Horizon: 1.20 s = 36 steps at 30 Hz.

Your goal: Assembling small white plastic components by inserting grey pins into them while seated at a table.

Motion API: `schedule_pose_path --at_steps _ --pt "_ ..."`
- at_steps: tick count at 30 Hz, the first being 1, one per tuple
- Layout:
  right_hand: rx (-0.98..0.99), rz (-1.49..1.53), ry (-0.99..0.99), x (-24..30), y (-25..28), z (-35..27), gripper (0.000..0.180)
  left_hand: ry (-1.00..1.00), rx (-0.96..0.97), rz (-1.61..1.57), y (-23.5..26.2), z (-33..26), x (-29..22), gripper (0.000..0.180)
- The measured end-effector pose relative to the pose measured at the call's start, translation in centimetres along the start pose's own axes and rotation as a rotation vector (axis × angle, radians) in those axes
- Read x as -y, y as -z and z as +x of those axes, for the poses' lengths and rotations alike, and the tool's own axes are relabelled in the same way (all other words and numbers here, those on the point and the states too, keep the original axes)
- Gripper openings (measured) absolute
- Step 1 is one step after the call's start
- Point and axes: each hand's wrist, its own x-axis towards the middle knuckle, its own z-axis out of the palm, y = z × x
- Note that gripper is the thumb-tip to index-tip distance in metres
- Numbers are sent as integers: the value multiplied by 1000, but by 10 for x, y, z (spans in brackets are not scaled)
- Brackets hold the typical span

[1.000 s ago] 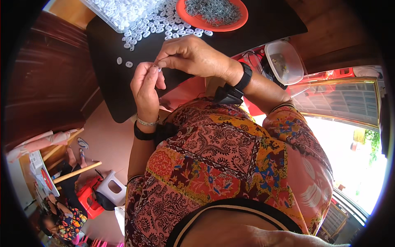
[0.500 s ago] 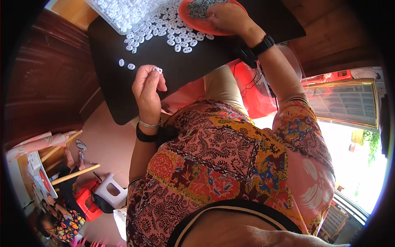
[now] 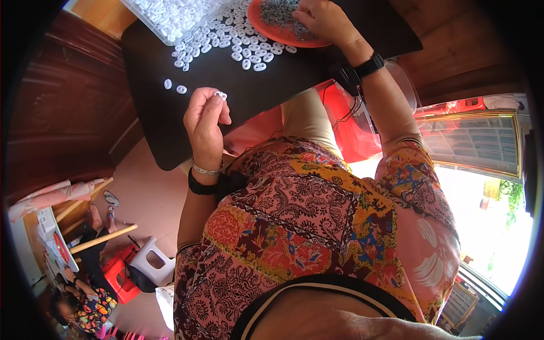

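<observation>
Between the thumb and fingers of my left hand [image 3: 205, 122] is a small white oval plastic piece with two holes [image 3: 221, 96]. That hand is above the near edge of the dark table [image 3: 249, 88]. At the far right my right hand [image 3: 328, 21] is over an orange-red plate [image 3: 264, 34], its fingertips pinched together at a heap of small grey metal pieces [image 3: 279, 12]. Whatever is between those fingertips is too small to make out. Many similar white oval pieces [image 3: 225, 37] lie loose left of the plate, and two [image 3: 181, 89] sit apart, near my left hand.
A clear plastic box [image 3: 165, 38] full of white pieces stands at the far left of the table. Below the table are red plastic things [image 3: 357, 136]. Another person [image 3: 93, 303] is at the lower left, near a red stool [image 3: 122, 280] and a grey-white stool [image 3: 150, 260].
My right hand has lifted and drawn back slightly from the grey heap, its fingers more pinched. The left hand holds the white piece almost in the same spot.
</observation>
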Motion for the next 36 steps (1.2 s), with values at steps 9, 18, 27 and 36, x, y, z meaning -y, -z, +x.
schedule_pose_path --at_steps 9,18,27,36 --pt "-89 468 -109 36 30 7 22 11 11 15 -1 3 -1 11" --pt "281 1301 -296 80 51 -3 23 34 -14 -23 0 6 -1 13" --pt "350 1506 -192 127 44 -11 21 10 -72 -106 -23 12 -24 14" --pt "395 1506 -48 145 45 -14 16 -91 -78 -12 -24 6 -22 13"
